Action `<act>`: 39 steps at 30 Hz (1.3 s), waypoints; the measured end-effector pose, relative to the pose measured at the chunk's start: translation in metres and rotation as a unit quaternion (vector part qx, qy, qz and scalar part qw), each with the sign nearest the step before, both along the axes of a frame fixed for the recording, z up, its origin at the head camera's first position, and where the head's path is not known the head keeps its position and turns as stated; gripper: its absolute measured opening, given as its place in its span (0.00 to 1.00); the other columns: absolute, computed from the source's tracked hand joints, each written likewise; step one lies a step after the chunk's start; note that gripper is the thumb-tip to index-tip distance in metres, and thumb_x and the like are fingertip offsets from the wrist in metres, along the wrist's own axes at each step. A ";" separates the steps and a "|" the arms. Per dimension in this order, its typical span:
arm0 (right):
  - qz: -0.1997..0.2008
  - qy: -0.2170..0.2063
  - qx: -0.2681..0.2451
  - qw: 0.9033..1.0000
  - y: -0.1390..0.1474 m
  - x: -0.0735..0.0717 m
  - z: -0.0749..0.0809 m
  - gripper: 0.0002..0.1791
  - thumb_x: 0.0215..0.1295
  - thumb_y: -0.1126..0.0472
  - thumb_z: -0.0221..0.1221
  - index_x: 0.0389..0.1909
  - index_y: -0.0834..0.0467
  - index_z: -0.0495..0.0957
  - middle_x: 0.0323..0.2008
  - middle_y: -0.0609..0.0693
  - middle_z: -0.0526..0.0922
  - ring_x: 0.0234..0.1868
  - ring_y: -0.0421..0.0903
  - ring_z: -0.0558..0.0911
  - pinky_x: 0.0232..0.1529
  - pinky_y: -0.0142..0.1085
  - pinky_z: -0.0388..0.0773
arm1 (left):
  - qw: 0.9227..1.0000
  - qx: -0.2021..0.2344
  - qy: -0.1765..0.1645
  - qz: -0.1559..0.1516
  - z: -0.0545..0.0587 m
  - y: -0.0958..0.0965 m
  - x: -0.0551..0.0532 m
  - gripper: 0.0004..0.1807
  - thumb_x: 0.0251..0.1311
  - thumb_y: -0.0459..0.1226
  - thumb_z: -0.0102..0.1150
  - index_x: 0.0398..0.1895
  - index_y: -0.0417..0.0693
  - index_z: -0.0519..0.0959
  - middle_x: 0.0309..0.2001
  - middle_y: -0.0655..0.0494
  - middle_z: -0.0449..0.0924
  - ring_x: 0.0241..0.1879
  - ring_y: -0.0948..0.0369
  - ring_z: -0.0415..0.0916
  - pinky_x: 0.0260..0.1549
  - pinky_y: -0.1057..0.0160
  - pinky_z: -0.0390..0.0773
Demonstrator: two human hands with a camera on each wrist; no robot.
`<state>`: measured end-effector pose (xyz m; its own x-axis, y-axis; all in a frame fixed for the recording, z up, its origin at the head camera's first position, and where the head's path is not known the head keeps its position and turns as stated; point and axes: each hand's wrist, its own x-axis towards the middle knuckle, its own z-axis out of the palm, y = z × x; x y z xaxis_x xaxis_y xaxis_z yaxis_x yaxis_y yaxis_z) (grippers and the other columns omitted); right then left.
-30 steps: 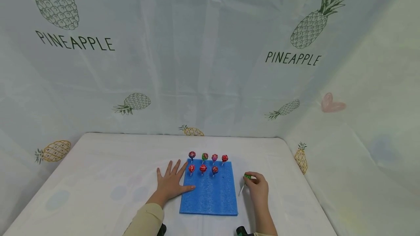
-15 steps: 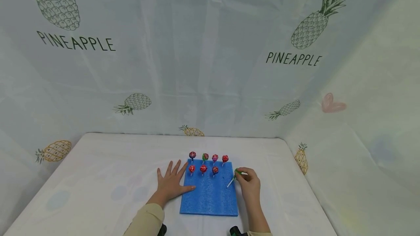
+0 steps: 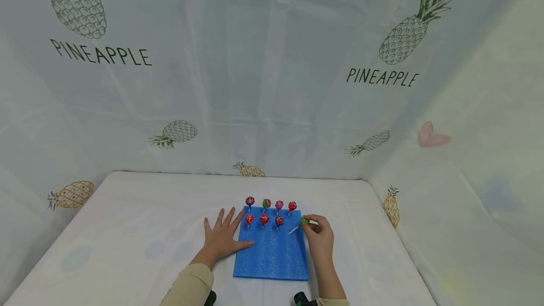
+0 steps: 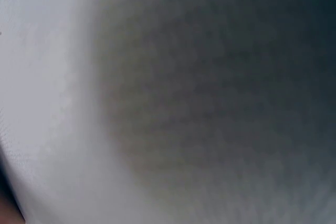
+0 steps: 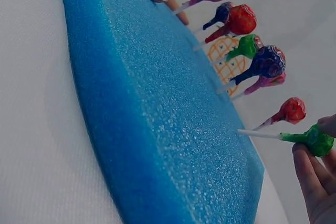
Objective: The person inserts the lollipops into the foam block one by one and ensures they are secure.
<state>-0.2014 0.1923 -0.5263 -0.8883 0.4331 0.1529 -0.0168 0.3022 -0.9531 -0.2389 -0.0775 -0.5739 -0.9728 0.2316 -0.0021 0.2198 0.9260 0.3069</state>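
A blue foam board (image 3: 270,259) lies on the white table, with several wrapped lollipops standing upright in two rows toward its far edge. My left hand (image 3: 221,241) is spread flat at the board's left edge, thumb on the board and the other fingers on the tabletop beside it. Between thumb and fingers, my right hand (image 3: 321,242) pinches the green-wrapped head of a lollipop (image 5: 316,141). Its white stick slants down to the left over the board, right of the dark blue lollipop (image 3: 279,221) and nearer than the red one (image 5: 293,110) at the corner.
The white tablecloth (image 3: 140,225) spreads around the board. Behind it hangs a pale cloth backdrop (image 3: 255,84) printed with pineapples. A dark blurred shape (image 4: 226,93) fills most of the left wrist view.
My right hand has carried the green lollipop leftward and slightly away from me, from beside the board to over its right part. The left hand has stayed in place.
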 end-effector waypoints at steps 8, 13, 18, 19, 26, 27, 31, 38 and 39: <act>0.006 0.014 0.002 1.000 -0.001 0.000 -0.001 0.06 0.62 0.67 0.65 0.40 0.60 0.83 0.45 0.54 0.79 0.42 0.51 0.82 0.37 0.29 0.80 | 1.000 -0.003 0.007 -0.003 0.001 0.000 -0.001 0.59 0.42 0.79 0.49 0.77 0.60 0.55 0.76 0.47 0.51 0.74 0.39 0.39 0.59 0.25 0.27; 0.008 0.017 0.002 1.000 0.000 0.000 0.001 0.06 0.61 0.68 0.65 0.40 0.61 0.83 0.45 0.55 0.78 0.42 0.52 0.82 0.36 0.27 0.79 | 1.000 -0.010 -0.001 -0.003 0.002 0.000 -0.001 0.59 0.43 0.79 0.47 0.77 0.60 0.54 0.76 0.48 0.50 0.74 0.40 0.38 0.59 0.26 0.26; 0.006 0.012 0.004 1.000 0.001 -0.001 0.000 0.06 0.61 0.68 0.65 0.40 0.60 0.83 0.45 0.54 0.78 0.43 0.52 0.82 0.37 0.29 0.80 | 1.000 -0.003 0.004 -0.003 0.004 0.000 0.000 0.58 0.43 0.78 0.50 0.76 0.59 0.57 0.75 0.46 0.51 0.73 0.39 0.40 0.59 0.25 0.28; 0.006 0.011 0.004 1.000 0.001 -0.001 0.000 0.06 0.61 0.69 0.65 0.39 0.60 0.83 0.44 0.54 0.79 0.43 0.52 0.82 0.37 0.29 0.80 | 1.000 -0.003 0.003 -0.003 0.004 -0.001 0.000 0.58 0.43 0.78 0.50 0.76 0.59 0.57 0.76 0.47 0.51 0.73 0.39 0.40 0.59 0.25 0.28; 0.005 0.013 0.006 1.000 0.001 -0.002 -0.001 0.06 0.60 0.70 0.66 0.39 0.60 0.83 0.44 0.54 0.78 0.42 0.52 0.82 0.38 0.29 0.80 | 1.000 -0.001 0.000 -0.006 0.004 -0.001 0.000 0.58 0.43 0.78 0.50 0.76 0.59 0.56 0.76 0.47 0.50 0.74 0.39 0.39 0.59 0.25 0.29; 0.006 0.014 0.005 1.000 0.001 -0.002 -0.001 0.06 0.60 0.70 0.66 0.39 0.60 0.83 0.44 0.54 0.78 0.43 0.52 0.82 0.38 0.29 0.81 | 1.000 -0.003 0.000 -0.005 0.003 -0.001 0.000 0.58 0.43 0.78 0.50 0.77 0.60 0.56 0.76 0.47 0.50 0.74 0.39 0.39 0.59 0.25 0.29; 0.018 0.022 0.005 1.000 0.000 -0.002 -0.001 0.07 0.60 0.70 0.66 0.39 0.61 0.83 0.44 0.55 0.78 0.44 0.53 0.82 0.39 0.30 0.81 | 1.000 -0.002 0.006 -0.003 0.001 -0.001 -0.001 0.59 0.43 0.78 0.50 0.77 0.60 0.55 0.76 0.48 0.50 0.74 0.39 0.39 0.59 0.25 0.29; 0.024 0.033 0.006 0.999 0.000 0.000 0.000 0.07 0.60 0.71 0.66 0.39 0.61 0.83 0.44 0.54 0.78 0.45 0.53 0.82 0.39 0.28 0.80 | 1.000 -0.003 0.008 -0.001 -0.004 0.000 -0.002 0.59 0.42 0.79 0.49 0.77 0.61 0.55 0.76 0.48 0.50 0.74 0.40 0.38 0.59 0.25 0.29; 0.024 0.036 0.008 0.999 0.000 0.000 0.000 0.07 0.60 0.71 0.66 0.39 0.61 0.83 0.44 0.54 0.78 0.45 0.53 0.82 0.39 0.28 0.80 | 1.000 -0.002 0.007 -0.002 -0.003 0.000 -0.002 0.59 0.42 0.79 0.49 0.77 0.61 0.56 0.76 0.48 0.50 0.74 0.39 0.39 0.59 0.25 0.29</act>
